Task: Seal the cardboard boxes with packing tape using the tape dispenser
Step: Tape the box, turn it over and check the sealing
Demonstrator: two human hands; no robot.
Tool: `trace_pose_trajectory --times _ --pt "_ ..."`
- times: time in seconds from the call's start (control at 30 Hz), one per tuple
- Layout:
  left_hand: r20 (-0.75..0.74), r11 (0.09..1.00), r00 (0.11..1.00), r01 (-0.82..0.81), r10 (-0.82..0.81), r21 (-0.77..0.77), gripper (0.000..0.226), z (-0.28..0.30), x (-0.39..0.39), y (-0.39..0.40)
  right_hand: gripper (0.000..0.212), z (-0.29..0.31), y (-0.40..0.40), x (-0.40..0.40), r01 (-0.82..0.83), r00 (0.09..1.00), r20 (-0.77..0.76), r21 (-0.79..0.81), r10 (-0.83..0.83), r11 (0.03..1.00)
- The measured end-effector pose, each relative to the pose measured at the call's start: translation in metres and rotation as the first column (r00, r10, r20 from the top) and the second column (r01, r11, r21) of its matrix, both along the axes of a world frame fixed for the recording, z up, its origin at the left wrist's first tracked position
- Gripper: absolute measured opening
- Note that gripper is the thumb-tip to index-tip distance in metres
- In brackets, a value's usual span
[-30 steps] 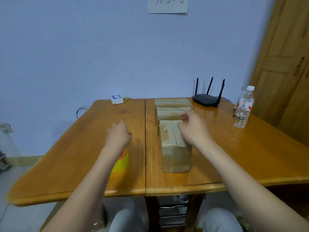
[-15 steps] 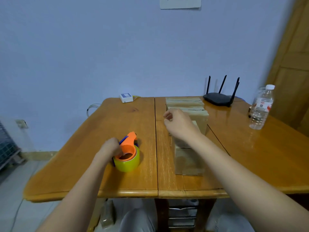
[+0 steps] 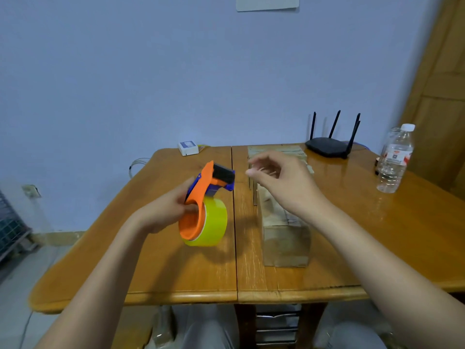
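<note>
Head view: the left hand (image 3: 166, 212) grips the orange tape dispenser (image 3: 206, 195) by its frame, holding it lifted clear of the wooden table (image 3: 176, 273), with the yellow-green tape roll (image 3: 214, 225) hanging at the dispenser's 6 o'clock. The right hand (image 3: 284, 182) hovers at the dispenser's 3 o'clock, holding nothing, its fingers loosely curled toward the black cutter end. The nearest cardboard box (image 3: 284, 238) stands under and just past that hand, with more boxes (image 3: 276, 152) lined up behind it toward 12 o'clock.

Likely risks: the right fingertips are close to the cutter teeth, so a hurried reach for the tape end could nick them. The tape end is not visible; if it lies stuck flat on the roll, it will need picking loose. The near box looks light and unbraced, so a hard pull of tape could drag or tip it.

Room to move: bare tabletop spreads at 9 o'clock and toward the near edge at 6 o'clock. At 2 o'clock stand a router (image 3: 329, 147) and, farther right, a water bottle (image 3: 396, 159), well apart from the boxes.
</note>
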State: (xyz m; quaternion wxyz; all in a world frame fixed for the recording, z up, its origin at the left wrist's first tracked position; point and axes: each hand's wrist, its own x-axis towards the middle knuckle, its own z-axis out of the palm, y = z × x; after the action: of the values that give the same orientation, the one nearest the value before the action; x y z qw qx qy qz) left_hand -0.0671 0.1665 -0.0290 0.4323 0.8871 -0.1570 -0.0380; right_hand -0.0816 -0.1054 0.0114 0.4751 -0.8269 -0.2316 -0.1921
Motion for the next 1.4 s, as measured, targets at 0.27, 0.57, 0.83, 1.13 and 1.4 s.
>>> trace_pose_trajectory --times 0.27,0.57,0.83,1.13,1.4 --pt "-0.026 0.984 0.989 0.148 -0.146 0.095 0.056 0.012 -0.006 -0.024 0.034 0.008 0.0 -0.007 -0.033 0.994 0.087 -0.288 0.06 0.957" --pt "-0.082 0.968 0.969 0.239 -0.232 0.08 0.053 0.013 -0.009 -0.03 0.018 0.005 -0.009 0.002 -0.009 1.0 0.017 -0.237 0.013 0.971" --pt "-0.167 0.947 0.944 0.302 -0.283 0.105 0.052 0.018 -0.01 -0.029 0.01 0.007 -0.014 0.001 -0.077 0.986 -0.163 -0.24 0.038 0.968" --pt "-0.241 0.919 0.916 0.363 -0.322 0.151 0.049 0.024 -0.008 -0.029 0.011 0.018 -0.024 -0.006 -0.167 0.935 -0.35 -0.272 0.064 0.948" --pt "-0.313 0.912 0.888 0.39 -0.336 0.128 0.053 0.031 -0.007 -0.035 0.005 0.019 -0.03 -0.006 -0.127 0.95 -0.31 -0.297 0.03 0.946"
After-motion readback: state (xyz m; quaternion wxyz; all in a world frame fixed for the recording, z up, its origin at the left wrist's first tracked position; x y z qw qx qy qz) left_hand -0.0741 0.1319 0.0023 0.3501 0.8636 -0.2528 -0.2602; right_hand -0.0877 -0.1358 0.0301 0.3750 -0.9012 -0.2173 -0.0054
